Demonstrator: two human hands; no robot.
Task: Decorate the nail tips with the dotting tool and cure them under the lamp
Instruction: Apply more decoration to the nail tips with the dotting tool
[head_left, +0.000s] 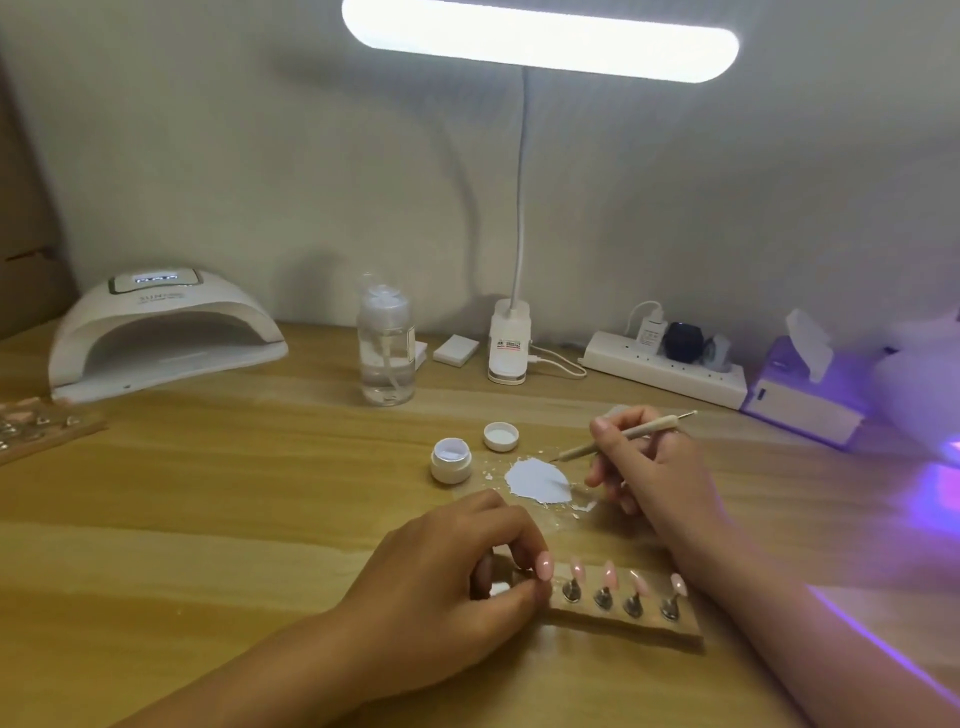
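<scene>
Two curled grips: right hand (652, 470) around dotting tool (626, 438), left hand (441, 577) around tip holder (623, 621); jar (451, 461), cap (501, 436) beyond.

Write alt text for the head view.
The right hand holds a dotting tool with its tip by a white paint smear on a wooden table, while the left hand grips the end of a wooden holder carrying pink nail tips. Behind stand an open jar, its lid, a bottle, a curing lamp and a lit desk lamp.

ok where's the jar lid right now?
Head view, mid-desk: the lid lies just right of and behind the open jar, left of the dotting tool in the right hand.
</scene>
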